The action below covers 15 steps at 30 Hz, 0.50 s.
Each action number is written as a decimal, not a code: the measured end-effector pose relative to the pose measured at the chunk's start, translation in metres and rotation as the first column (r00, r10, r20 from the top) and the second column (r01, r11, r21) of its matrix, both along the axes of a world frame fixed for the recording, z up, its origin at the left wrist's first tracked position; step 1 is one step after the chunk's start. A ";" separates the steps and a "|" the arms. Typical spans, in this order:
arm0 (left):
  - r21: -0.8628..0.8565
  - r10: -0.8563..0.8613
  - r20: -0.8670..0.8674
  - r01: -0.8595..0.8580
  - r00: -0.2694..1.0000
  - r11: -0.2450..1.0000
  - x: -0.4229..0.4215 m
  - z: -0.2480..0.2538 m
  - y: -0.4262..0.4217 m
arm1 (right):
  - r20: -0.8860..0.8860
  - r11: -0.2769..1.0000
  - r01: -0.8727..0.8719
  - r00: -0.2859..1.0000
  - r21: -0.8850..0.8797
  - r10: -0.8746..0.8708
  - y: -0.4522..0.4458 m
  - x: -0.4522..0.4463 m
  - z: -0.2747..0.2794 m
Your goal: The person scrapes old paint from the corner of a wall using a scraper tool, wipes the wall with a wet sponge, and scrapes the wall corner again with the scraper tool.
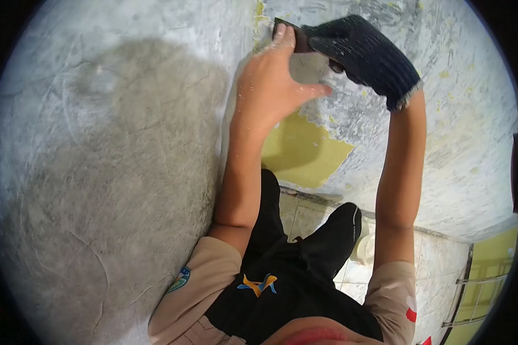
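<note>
My left hand is bare, with its fingertips pressed on the flat blade of a scraper and its thumb stretched out to the right. My right hand wears a dark knitted glove and is closed round the scraper's handle, most of which the glove hides. The blade lies against the wall near the corner. Around it the wall is patchy grey and white, with flecks of yellow. Below my left hand a larger patch of yellow paint shows on the wall.
A grey plastered wall fills the left side and meets the scraped wall at a corner. On the tiled floor a pale round container stands beside my leg. At the far right are metal bars.
</note>
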<state>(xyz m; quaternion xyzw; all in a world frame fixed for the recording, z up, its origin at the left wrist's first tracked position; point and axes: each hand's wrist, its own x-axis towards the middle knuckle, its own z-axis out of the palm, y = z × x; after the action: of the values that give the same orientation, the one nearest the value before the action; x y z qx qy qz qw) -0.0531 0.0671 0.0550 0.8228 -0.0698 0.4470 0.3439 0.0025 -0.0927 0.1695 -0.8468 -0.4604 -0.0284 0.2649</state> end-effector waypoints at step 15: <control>0.033 0.108 -0.026 -0.107 0.994 0.994 -0.005 -0.004 -0.012 | -0.116 0.974 0.200 0.970 -0.110 -0.212 0.015 0.006 -0.010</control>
<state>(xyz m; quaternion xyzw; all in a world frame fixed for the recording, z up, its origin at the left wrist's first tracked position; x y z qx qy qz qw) -0.0584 0.0547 0.0510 0.8368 -0.0278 0.4524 0.3071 0.0086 -0.0773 0.1593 -0.9021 -0.3530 0.0206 0.2475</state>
